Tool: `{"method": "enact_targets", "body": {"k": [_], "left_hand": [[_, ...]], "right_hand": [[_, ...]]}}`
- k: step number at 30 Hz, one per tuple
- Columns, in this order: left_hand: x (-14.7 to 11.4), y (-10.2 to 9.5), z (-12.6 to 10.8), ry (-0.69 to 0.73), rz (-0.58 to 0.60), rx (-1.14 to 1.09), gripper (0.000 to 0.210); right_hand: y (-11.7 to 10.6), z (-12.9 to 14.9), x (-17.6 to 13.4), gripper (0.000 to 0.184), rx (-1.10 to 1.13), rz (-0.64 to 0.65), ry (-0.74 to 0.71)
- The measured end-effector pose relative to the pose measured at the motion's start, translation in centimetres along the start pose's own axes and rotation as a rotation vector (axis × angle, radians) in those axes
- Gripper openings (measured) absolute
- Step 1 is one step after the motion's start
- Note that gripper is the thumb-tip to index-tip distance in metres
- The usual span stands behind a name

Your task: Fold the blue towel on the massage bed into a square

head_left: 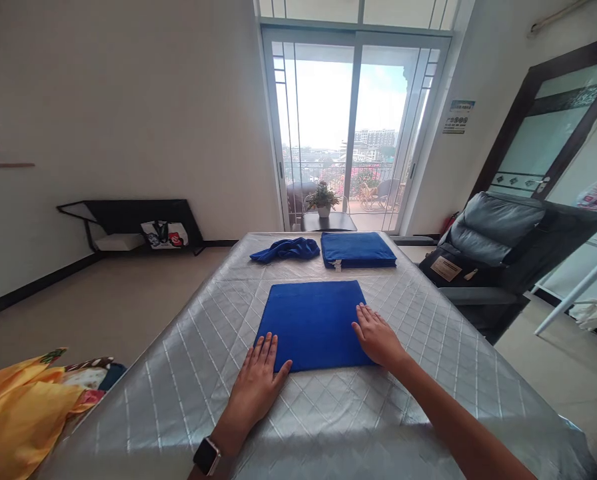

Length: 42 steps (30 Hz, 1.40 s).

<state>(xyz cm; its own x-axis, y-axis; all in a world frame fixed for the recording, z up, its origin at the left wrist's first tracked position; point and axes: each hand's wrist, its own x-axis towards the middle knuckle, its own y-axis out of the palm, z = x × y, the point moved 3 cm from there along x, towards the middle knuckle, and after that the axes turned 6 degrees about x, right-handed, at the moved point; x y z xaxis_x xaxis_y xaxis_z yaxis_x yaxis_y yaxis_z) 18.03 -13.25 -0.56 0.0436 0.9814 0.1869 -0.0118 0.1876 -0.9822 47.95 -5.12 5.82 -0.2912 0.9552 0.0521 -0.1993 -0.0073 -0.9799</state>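
A flat blue cloth lies spread as a near-rectangle on the silver quilted table cover. My left hand rests on its near left corner, palm down with the fingers stretched out. On the cloth's right edge lies my right hand, also flat, the fingers extended and the thumb apart. Neither hand grips anything. Beyond the cloth sits a neat stack of folded blue cloths with a white tag at its front. A crumpled blue cloth lies to the left of that stack.
Yellow and patterned fabric is heaped at the lower left, beside the table. A black reclining chair with a dark bag stands close on the right. Past the far table edge, a potted plant stands before the sliding glass door.
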Motion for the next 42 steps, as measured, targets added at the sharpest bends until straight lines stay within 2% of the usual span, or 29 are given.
{"method": "enact_targets", "body": {"k": [3,7,12,18,20,23,28,30,32,34,37,39,42], "left_hand": [[0.0,-0.1,0.1,0.002,0.037,0.003,0.083],[-0.1,-0.4,0.2,0.001,0.069,-0.010,0.084],[-0.1,-0.5,0.3,0.004,0.046,-0.005,0.083],[0.2,0.1,1.9,-0.058,0.062,0.057,0.089],[0.9,-0.4,1.3,-0.064,0.055,0.083,0.090],[2.8,-1.8,-2.7,0.044,0.071,0.055,0.087],[7.8,-4.0,-13.1,0.330,0.097,-0.108,0.077],[9.6,-3.9,-15.8,0.367,0.093,-0.144,0.075],[10.8,-3.2,-16.9,0.357,0.073,-0.152,0.074],[11.2,-2.5,-16.7,0.333,0.052,-0.145,0.074],[11.2,-1.4,-14.7,0.297,0.047,-0.123,0.076],[11.1,-1.0,-12.3,0.256,0.051,-0.095,0.080],[11.4,-0.4,-7.4,0.153,0.073,-0.038,0.084]], "right_hand": [[1.1,-0.5,1.6,0.068,0.028,0.029,0.047],[2.5,-1.3,1.8,0.069,0.091,0.063,0.091],[2.6,-1.3,1.6,0.069,0.120,0.070,0.079],[2.9,-1.3,1.7,0.068,0.138,0.050,0.081],[3.0,-1.4,1.8,0.068,0.146,0.044,0.081],[3.1,-1.3,1.8,0.068,0.146,0.036,0.081],[3.0,-1.3,1.6,0.067,0.103,0.016,0.079],[3.0,-1.3,1.6,0.065,0.085,0.013,0.069],[3.0,-1.3,1.6,0.063,0.077,0.011,0.064],[3.1,-1.3,1.6,0.063,0.083,0.011,0.070],[3.0,-1.3,1.6,0.066,0.109,0.006,0.077],[2.9,-1.2,1.6,0.067,0.124,0.004,0.078],[2.9,-1.2,1.6,0.068,0.132,0.009,0.086]]}}
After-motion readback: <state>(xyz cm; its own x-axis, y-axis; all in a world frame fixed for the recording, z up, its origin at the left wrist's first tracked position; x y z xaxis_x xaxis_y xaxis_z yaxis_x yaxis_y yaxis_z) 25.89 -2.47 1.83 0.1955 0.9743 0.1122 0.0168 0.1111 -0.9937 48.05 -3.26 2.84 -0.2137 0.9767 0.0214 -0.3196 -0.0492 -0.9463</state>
